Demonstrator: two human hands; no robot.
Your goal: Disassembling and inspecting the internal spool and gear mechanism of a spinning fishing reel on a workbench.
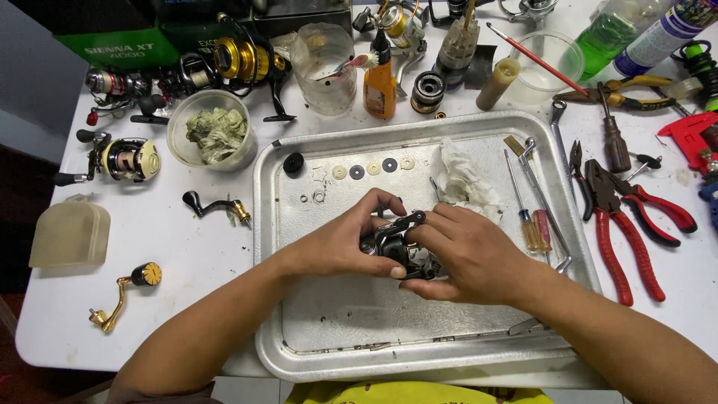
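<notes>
- Clamped from both sides on a small dark fishing reel body (pixel 396 243), held just above the middle of a metal tray (pixel 336 329).
- Left hand (pixel 340 243) pinching the reel's left side, thumb and forefinger arched over its top.
- Right hand (pixel 467 258) wrapped around the reel's right side and underside, fingers closed on it, fingertips almost meeting those of the left.
- Just beyond the grip, on the tray: crumpled white tissue (pixel 464 183) to the upper right.
- Further beyond, a row of small washers and discs (pixel 372 168), pale and dark by turns, with a black round cap (pixel 293 163) at its left end.
- Right of the grip, along the tray's right side: thin screwdrivers (pixel 532 217) lying lengthwise.
- Off the tray, further right: red-handled pliers (pixel 628 224) on the white table (pixel 187 262).
- Left of the grip, off the tray: a loose black crank handle (pixel 217 206), then a gold handle (pixel 123 295) nearer the table's edge.
- Far left: a pale baitcasting reel (pixel 123 158) and a cup of greenish rag (pixel 215 135).
- Farthest, along the table's back: a gold-and-black spinning reel (pixel 247 63), a clear plastic cup (pixel 325 67), an orange bottle (pixel 380 78).
</notes>
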